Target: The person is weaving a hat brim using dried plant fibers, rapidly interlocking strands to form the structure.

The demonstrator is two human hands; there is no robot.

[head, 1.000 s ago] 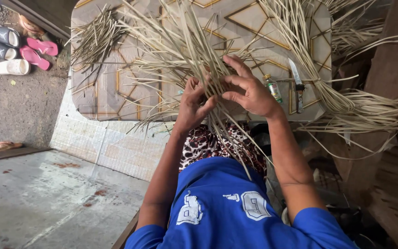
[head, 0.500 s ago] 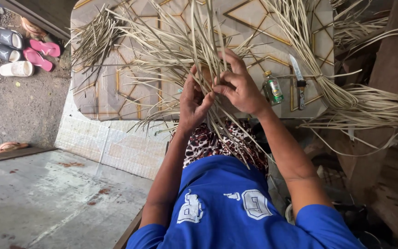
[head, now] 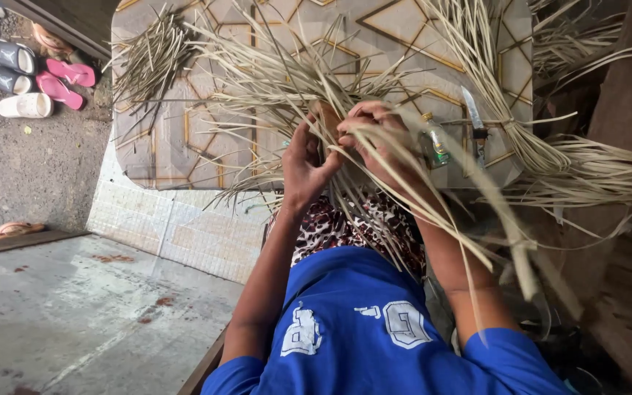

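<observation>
Both hands are working in a tangle of pale dried reed strips (head: 294,80), held over the near edge of the tabletop (head: 206,146). The strips are long, thin, flat and straw-coloured, fanning out in all directions from the spot between the hands; some are running up across the tabletop, others are trailing down over the patterned cloth (head: 345,227) on the lap and past the right forearm.

The left hand (head: 305,164) is curling around a cluster of strips, fingers bent and thumb pressing in. The right hand (head: 371,135) is closing over the same cluster from the other side, fingers pinching strips near the crossing point. How tightly each finger is gripping is hard to tell, since the strips are covering the fingertips.

The tabletop is showing a beige sheet with brown geometric lines. A separate pile of short darker strips (head: 148,62) is lying at its far left corner. A small glass bottle with a green label (head: 434,140) is standing just right of the right hand, and a knife (head: 475,121) is lying beside it. A tied bundle of reeds (head: 521,139) is lying further right. Sandals (head: 31,77) are sitting on the ground at the upper left.
</observation>
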